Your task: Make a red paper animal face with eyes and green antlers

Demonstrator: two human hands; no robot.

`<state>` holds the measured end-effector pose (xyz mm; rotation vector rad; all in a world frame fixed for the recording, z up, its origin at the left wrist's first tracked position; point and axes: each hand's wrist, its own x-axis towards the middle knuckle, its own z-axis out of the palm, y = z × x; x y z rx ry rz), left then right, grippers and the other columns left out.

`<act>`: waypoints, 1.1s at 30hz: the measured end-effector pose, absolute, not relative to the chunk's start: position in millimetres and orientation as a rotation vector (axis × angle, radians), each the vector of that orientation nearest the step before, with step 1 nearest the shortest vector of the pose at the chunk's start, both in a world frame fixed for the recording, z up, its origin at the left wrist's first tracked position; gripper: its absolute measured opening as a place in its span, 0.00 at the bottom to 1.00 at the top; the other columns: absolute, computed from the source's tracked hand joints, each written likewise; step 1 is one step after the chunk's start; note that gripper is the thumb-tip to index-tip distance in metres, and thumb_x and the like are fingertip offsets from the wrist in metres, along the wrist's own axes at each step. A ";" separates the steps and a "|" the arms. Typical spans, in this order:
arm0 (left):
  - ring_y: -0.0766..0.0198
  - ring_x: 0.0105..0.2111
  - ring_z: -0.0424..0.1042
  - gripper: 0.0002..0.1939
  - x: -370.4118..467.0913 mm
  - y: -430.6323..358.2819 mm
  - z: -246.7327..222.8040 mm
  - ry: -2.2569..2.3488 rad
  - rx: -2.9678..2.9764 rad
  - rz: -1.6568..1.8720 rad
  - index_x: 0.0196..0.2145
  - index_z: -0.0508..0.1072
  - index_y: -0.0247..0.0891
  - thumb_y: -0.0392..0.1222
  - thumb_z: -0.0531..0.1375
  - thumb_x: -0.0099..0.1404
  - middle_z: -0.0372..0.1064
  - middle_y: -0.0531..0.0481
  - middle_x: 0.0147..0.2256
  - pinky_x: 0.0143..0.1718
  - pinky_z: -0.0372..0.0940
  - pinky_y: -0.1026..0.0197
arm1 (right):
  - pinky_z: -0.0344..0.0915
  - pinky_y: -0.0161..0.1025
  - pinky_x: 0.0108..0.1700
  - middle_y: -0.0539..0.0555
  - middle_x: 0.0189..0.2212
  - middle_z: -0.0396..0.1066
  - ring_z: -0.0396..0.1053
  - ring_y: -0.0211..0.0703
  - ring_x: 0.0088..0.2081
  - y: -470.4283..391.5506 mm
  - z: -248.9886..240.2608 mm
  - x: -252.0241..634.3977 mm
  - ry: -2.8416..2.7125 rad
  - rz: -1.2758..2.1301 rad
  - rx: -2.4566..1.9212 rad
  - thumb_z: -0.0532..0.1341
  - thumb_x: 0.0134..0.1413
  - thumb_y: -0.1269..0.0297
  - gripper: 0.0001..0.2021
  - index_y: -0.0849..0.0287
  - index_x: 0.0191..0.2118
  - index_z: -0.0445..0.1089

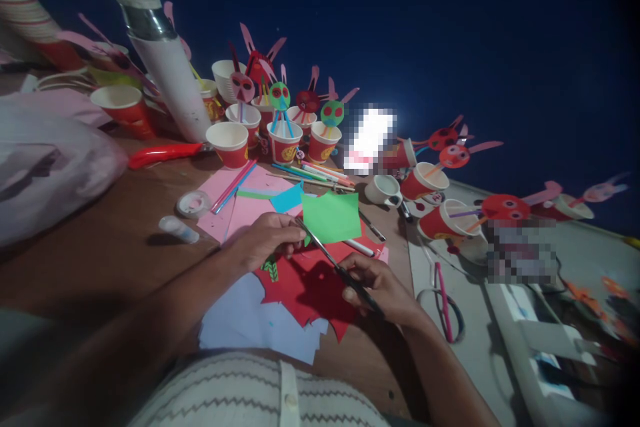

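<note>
My right hand (375,283) is wrapped round the dark handles of scissors (325,252), whose blades point up and to the left. At the blade tips, my left hand (280,237) is closed in a pinch; what it grips is too small to make out. A green paper sheet (333,215) lies just beyond the blades. Under both hands is red paper (320,293) with cut, jagged edges, over pale blue-white sheets (250,320). A small green piece with a dark leaf pattern (270,269) is below my left hand.
Red paper cups (285,145) with paper rabbit faces on straws stand along the back. A white flask (167,67), a red-handled tool (165,155), a glue bottle (179,229) and a plastic bag (50,167) are left. A white mug (383,190) and round-handled scissors (456,317) are right.
</note>
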<state>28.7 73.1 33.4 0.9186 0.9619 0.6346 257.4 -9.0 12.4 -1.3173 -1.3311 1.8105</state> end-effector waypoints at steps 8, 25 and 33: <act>0.74 0.15 0.61 0.08 27.0 74.3 31.0 0.946 0.914 0.602 0.19 0.69 0.32 0.39 0.63 0.46 0.65 0.53 0.17 0.18 0.56 0.69 | 0.52 0.24 0.15 0.41 0.16 0.59 0.55 0.26 0.13 -8.0 14.5 258.2 -1.332 1.818 -1.313 0.68 0.43 0.60 0.16 0.60 0.36 0.64; 0.74 0.15 0.61 0.08 25.8 73.3 32.4 0.961 0.896 0.580 0.19 0.69 0.31 0.39 0.63 0.47 0.65 0.54 0.17 0.19 0.56 0.69 | 0.52 0.25 0.14 0.41 0.15 0.60 0.55 0.27 0.13 -8.2 13.4 260.9 -1.357 1.800 -1.343 0.68 0.43 0.60 0.16 0.60 0.36 0.65; 0.73 0.16 0.62 0.09 26.1 72.1 33.6 0.924 0.906 0.600 0.20 0.69 0.32 0.40 0.65 0.47 0.66 0.53 0.18 0.19 0.57 0.69 | 0.52 0.26 0.15 0.42 0.17 0.60 0.57 0.27 0.13 -3.7 10.9 266.0 -1.371 1.771 -1.317 0.68 0.43 0.59 0.17 0.60 0.38 0.64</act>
